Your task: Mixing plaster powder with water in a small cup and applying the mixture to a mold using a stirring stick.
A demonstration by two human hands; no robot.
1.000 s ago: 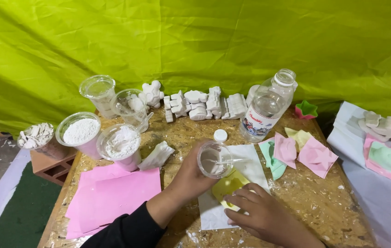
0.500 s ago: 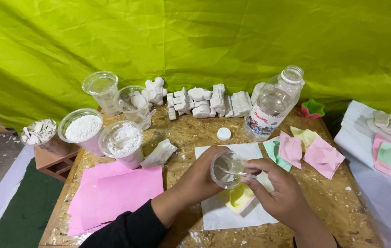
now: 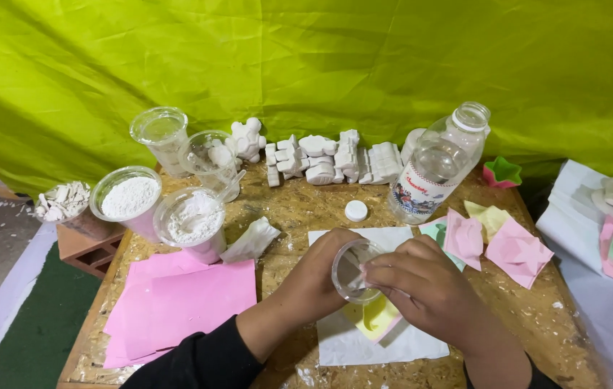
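Note:
My left hand (image 3: pixel 315 279) grips a small clear plastic cup (image 3: pixel 354 271), tipped on its side with the mouth toward me. My right hand (image 3: pixel 425 288) rests against the cup's rim, fingers reaching into its mouth. Directly under the cup lies a yellow mould (image 3: pixel 373 317) on a white sheet of paper (image 3: pixel 364 344). Whatever the right fingers pinch is hidden.
Pink paper sheets (image 3: pixel 176 302) lie at left. Cups of white powder (image 3: pixel 130 198) (image 3: pixel 192 220) and empty cups (image 3: pixel 160 135) stand at back left. White plaster figures (image 3: pixel 321 160) line the back. An open plastic bottle (image 3: pixel 436 169), its white cap (image 3: pixel 355 210) and pink moulds (image 3: pixel 515 248) are at right.
My right hand rose from the yellow mould to the cup's mouth. My left hand tipped the cup further onto its side and lowered it over the mould.

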